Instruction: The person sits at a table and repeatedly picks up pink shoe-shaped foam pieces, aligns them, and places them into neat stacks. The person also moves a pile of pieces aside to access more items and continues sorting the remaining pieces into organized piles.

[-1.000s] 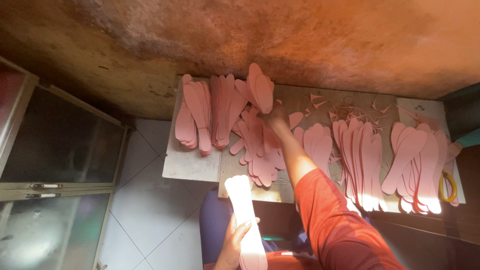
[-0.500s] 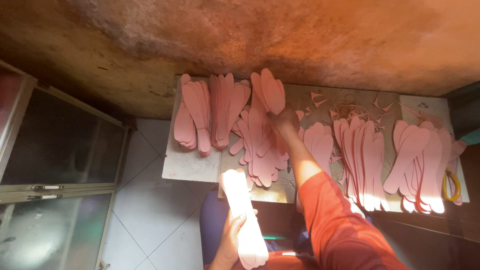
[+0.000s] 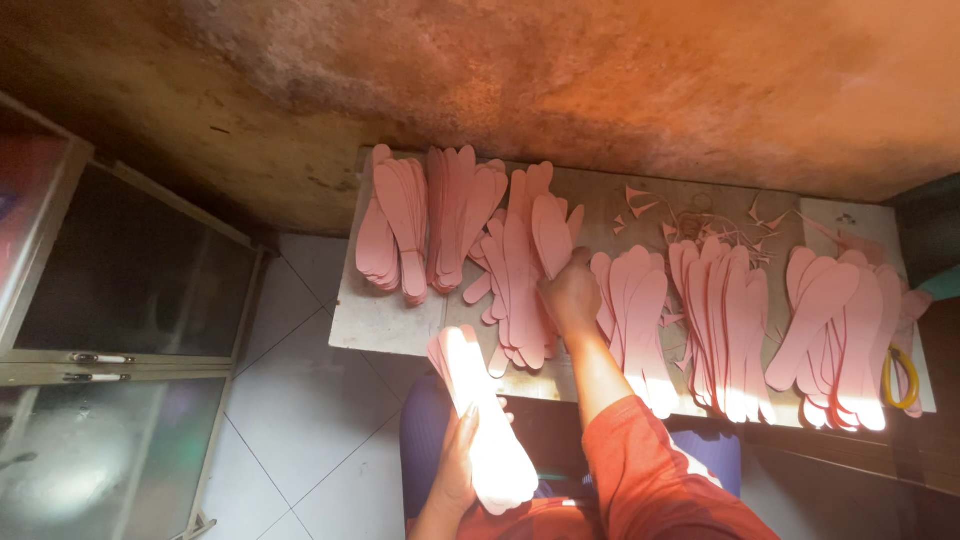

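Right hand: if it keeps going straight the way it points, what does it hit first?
The right hand points away from the person, toward the wall. It already touches the pink sole-shaped cutout topping the middle pile; beyond lies bare board, then probably the rough brown wall, though depth is unclear.

A dim corner with a rough wall and a tiled floor, as I see it from the head camera.

I look down on a stained, reddish-brown plaster wall (image 3: 560,90) rising behind a low pale board (image 3: 385,320). White floor tiles (image 3: 290,420) run on the diagonal below. At my left stands a metal-framed glass cabinet (image 3: 120,330), its panes dark. Strong light falls across the lower middle.
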`<act>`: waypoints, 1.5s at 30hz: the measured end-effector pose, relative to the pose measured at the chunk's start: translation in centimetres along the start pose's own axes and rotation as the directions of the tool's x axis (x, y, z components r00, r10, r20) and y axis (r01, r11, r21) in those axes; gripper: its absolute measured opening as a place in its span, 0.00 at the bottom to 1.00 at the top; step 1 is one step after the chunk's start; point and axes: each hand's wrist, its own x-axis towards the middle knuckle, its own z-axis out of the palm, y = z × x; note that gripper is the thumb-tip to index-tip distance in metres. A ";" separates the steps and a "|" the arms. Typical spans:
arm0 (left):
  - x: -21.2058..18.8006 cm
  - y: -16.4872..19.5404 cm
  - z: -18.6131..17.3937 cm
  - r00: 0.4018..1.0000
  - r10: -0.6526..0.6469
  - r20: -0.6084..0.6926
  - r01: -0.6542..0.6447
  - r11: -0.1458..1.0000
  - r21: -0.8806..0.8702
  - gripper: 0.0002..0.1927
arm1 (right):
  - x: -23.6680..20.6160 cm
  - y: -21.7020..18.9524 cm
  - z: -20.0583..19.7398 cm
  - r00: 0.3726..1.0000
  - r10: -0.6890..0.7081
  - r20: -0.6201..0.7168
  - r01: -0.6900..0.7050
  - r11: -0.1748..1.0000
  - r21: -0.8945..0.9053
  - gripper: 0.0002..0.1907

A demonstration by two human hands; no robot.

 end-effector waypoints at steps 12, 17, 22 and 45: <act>1.3 0.4 1.5 0.997 0.014 0.070 -0.012 0.999 -0.032 0.24 | -1.4 4.5 -2.4 0.991 -0.124 0.049 0.073 0.808 0.584 0.33; 1.3 0.2 1.0 0.996 0.034 0.077 -0.034 0.999 0.002 0.23 | -3.1 6.2 -2.2 0.962 -0.269 0.049 0.213 0.850 0.482 0.22; 1.1 0.2 0.9 0.999 0.026 0.030 -0.026 0.999 0.020 0.24 | -6.0 6.1 0.6 0.908 -0.399 -0.127 0.382 0.914 -0.138 0.19; 0.0 1.0 -0.1 1.000 -0.002 0.018 0.002 0.999 0.036 0.29 | -4.8 1.9 1.3 0.895 -0.434 0.100 0.436 0.900 0.005 0.24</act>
